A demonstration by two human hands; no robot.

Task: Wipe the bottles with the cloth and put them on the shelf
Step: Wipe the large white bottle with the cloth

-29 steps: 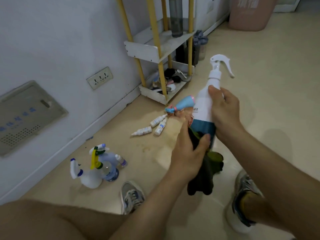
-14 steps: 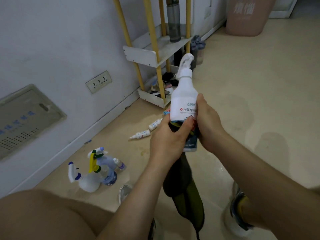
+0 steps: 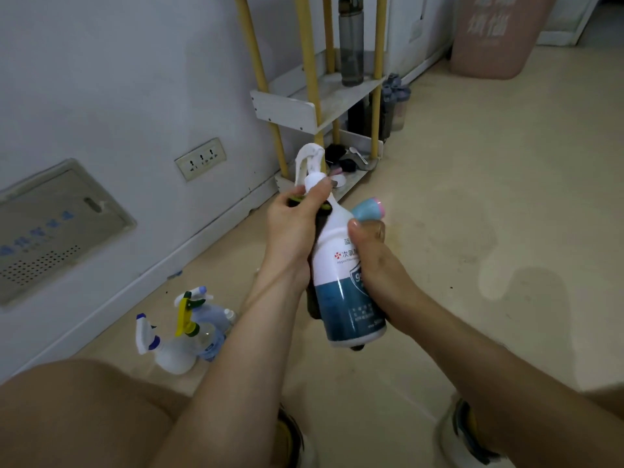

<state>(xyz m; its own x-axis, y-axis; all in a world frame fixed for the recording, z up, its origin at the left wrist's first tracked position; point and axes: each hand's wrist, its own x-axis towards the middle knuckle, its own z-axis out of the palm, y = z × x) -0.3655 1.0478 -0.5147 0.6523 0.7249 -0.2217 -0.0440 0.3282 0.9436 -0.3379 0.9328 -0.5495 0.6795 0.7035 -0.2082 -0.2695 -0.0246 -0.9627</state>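
A white spray bottle (image 3: pixel 339 265) with a blue lower band is held upright in front of me. My right hand (image 3: pixel 374 261) grips its body from the right. My left hand (image 3: pixel 293 228) holds a dark cloth (image 3: pixel 315 307) with green trim against the bottle's neck and left side. The cloth hangs down behind the bottle and is mostly hidden. The shelf (image 3: pixel 297 109) with yellow posts stands against the wall beyond the bottle. A tall grey bottle (image 3: pixel 351 42) stands on its middle tier.
Several spray bottles (image 3: pixel 182 329) stand on the floor by the wall at the lower left. A light blue bottle (image 3: pixel 368 208) with a pink end shows behind my right thumb. A pink bin (image 3: pixel 493 35) stands at the far right. My knee and shoes fill the bottom.
My left hand slid with the cloth from the bottle's lower part up to its neck. The bottle came closer to me, and my right hand took hold lower on its body.
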